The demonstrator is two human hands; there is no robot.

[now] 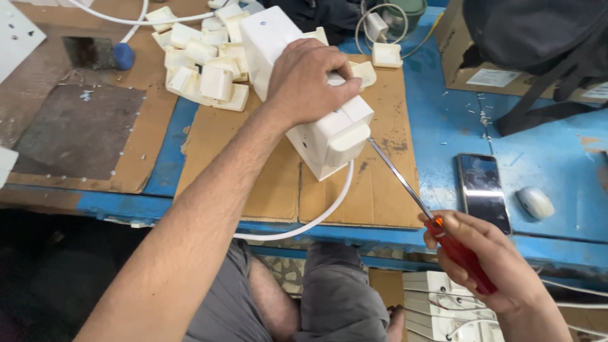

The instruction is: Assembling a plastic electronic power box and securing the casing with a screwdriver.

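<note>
**Screwdriver meets white plastic box on the bench**

The left hand (313, 79) presses down on a long white plastic box (304, 88) lying on cardboard (272, 190), fingers curled over its top to steady it. From five o'clock, the right hand (487, 266) grips a red-handled screwdriver (437, 231), fingers clenched round the handle, its tip at the box's near end. Loose white caps (202, 60) lie at eleven o'clock.

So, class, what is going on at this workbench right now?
A person seated at a blue bench presses the left hand onto a long white plastic box lying on cardboard. The right hand holds a red-handled screwdriver with its tip at the box's near end. A pile of small cream plastic caps lies behind; a phone and a mouse lie to the right.
</note>
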